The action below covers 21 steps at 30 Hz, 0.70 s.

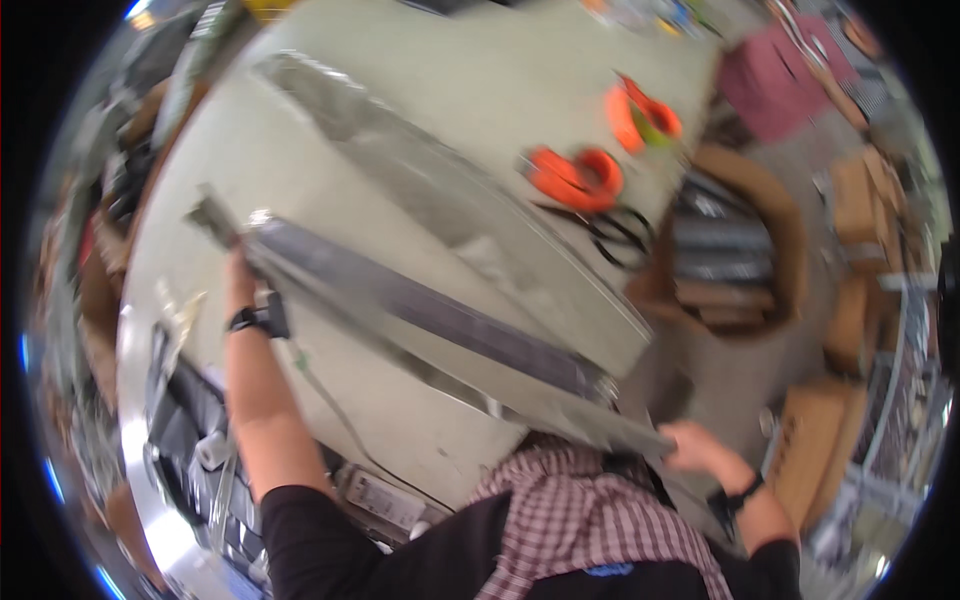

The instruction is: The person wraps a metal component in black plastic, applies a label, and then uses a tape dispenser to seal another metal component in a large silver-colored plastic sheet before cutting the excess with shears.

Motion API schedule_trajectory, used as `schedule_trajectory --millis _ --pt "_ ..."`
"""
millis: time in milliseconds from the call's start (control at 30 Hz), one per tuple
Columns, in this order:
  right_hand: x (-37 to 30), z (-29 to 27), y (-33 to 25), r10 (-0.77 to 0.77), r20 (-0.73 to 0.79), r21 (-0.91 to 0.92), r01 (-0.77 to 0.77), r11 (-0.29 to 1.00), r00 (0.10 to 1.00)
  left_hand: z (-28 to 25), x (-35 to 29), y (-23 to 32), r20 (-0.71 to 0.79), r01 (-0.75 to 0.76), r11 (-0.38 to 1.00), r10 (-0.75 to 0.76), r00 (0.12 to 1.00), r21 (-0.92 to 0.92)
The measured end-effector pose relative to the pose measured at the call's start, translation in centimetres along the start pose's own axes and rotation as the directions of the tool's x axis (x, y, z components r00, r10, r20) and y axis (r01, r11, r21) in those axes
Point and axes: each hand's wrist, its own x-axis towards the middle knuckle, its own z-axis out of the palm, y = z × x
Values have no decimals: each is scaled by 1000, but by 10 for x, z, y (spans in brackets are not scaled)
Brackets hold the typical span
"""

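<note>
A long, narrow grey strip [430,373], perhaps a flat plastic sleeve, stretches across in front of me, slanting from upper left to lower right. My left hand [240,278] grips it near its far left end, with the fingers partly hidden behind it. At the opposite end my right hand [692,447] is closed on the strip, close to my body. Just beyond the strip lies a long dark grey bundle [420,305], seemingly in clear film. Farther back, a wide clear plastic sleeve [430,190] rests on the pale table [450,75]. Motion blurs the strip's details.
Two orange tape rolls [578,178] and black-handled scissors [615,238] lie near the table's right edge. Beyond that edge stands an open cardboard box [790,215] holding grey wrapped packs. Dark bags [190,410] crowd the left side. Another person [850,85] is at upper right.
</note>
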Motion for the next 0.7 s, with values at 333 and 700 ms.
schedule_trajectory --millis 333,700 --pt "3 24 8 225 -189 12 -227 974 956 -3 10 4 -38 82 996 -82 996 -19" --pt "-10 1 6 58 -191 -76 -73 994 980 -19 6 25 -166 58 990 -80 983 -129"
